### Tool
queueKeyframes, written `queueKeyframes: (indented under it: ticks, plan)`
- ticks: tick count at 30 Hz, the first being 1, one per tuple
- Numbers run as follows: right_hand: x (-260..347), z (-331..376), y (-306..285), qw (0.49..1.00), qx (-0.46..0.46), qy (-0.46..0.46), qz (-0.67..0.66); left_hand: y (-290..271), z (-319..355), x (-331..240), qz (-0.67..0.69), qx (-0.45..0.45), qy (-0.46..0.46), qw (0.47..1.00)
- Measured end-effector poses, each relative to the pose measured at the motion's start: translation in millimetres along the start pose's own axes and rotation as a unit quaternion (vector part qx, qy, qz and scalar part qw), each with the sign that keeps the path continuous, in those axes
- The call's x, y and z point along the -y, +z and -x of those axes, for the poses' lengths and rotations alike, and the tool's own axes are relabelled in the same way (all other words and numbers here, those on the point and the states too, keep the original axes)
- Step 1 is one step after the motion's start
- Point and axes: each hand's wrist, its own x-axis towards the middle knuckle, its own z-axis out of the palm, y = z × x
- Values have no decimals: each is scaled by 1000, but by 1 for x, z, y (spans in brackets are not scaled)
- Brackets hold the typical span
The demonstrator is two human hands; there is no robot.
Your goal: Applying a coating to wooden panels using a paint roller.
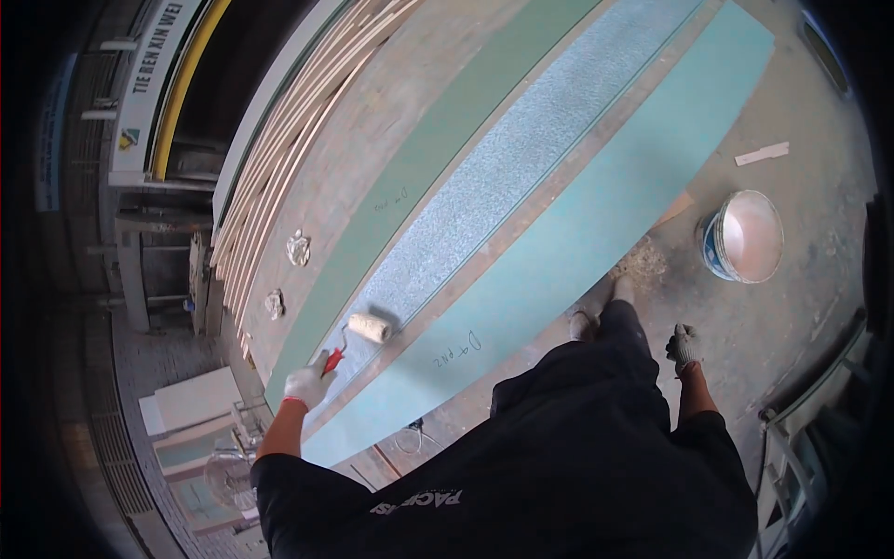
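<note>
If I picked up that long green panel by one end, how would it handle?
The green panel looks long, narrow and thin, so it would probably sag or flex if lifted by one end. Its smooth face may be slippery. The strip beside it, under the paint roller in the left hand, looks wet and tacky.

Roller: your small paint roller (369, 327) has a fuzzy cream head and a red handle, tilted, head resting on the wet strip | Strip: long shiny glue-wet panel (521, 158) lies flat between two green panels | Bucket: round white bucket (745, 237) stands open on the floor, well apart.
</note>
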Motion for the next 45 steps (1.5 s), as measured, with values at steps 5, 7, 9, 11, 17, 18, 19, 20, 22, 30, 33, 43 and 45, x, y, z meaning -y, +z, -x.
queueKeyframes:
  ticks: [5, 7, 9, 11, 17, 18, 19, 20, 22, 30, 33, 43, 45]
  plan:
    - [-6, 18, -17, 997, -70, -7, -36, -54, -113, -91, -3, -206, 188, 960]
    - [-11, 33, -26, 995, -80, -9, -59, -120, -153, -162, -1, -204, 212, 956]
    - [-3, 50, -26, 989, -113, -24, -94, -193, -195, -243, 4, -164, 213, 963]
    - [3, 59, -22, 985, -129, -28, -111, -258, -244, -322, 41, -239, 290, 926]
    - [-24, 87, -33, 981, -165, -34, -94, -406, -311, -501, 2, -222, 302, 927]
    - [-36, 94, -34, 975, -185, -30, -117, -395, -298, -502, -10, -202, 306, 930]
    - [-46, 96, -35, 969, -197, -26, -144, -385, -279, -488, 40, -234, 430, 871]
    - [-51, 92, -31, 963, -203, -33, -172, -379, -270, -464, 93, -271, 538, 793]
    - [-66, 78, -15, 963, -201, -10, -178, -347, -301, -405, 24, -258, 383, 887]
    - [-185, 109, 104, 996, -66, -36, -42, -27, -196, -29, -74, -193, 243, 948]
    - [-203, 159, 157, 997, -38, -59, 21, 134, -115, 133, 0, -142, 171, 975]
    - [-265, 233, 195, 996, 15, -62, 56, 276, 23, 266, -31, -97, 132, 986]
    - [-274, 238, 183, 997, -2, -55, 59, 217, -12, 198, 40, -113, 132, 984]
